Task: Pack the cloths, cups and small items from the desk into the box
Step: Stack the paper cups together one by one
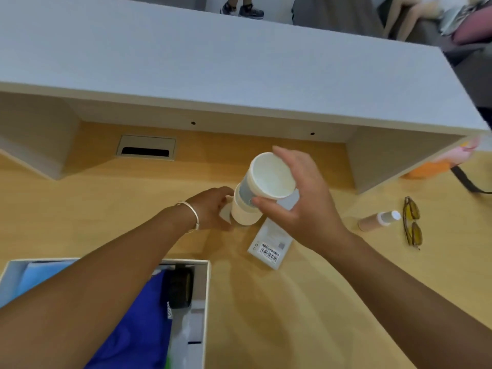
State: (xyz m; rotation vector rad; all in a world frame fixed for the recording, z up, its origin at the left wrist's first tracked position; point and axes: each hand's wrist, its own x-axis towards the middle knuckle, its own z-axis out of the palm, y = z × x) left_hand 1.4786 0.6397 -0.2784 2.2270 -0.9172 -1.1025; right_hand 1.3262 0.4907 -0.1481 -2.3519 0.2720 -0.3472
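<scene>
Holding empty cup [269,179], box [206,288] cloth-filled

Grey raised shelf [239,65] spans far side of wooden desk [306,302], standing on side panels. Beige cable grommet [146,147] with dark slot set in desk surface, far left, under shelf. Two small dark holes in back panel beneath shelf. Beyond shelf, someone's dark shoes [242,9] on floor, far centre. Pink cushion [471,30] at far right corner.

Matt paper cup [269,179], smooth wood-grain desk [306,302], blue cloth [143,323], matt white box [207,288].
</scene>
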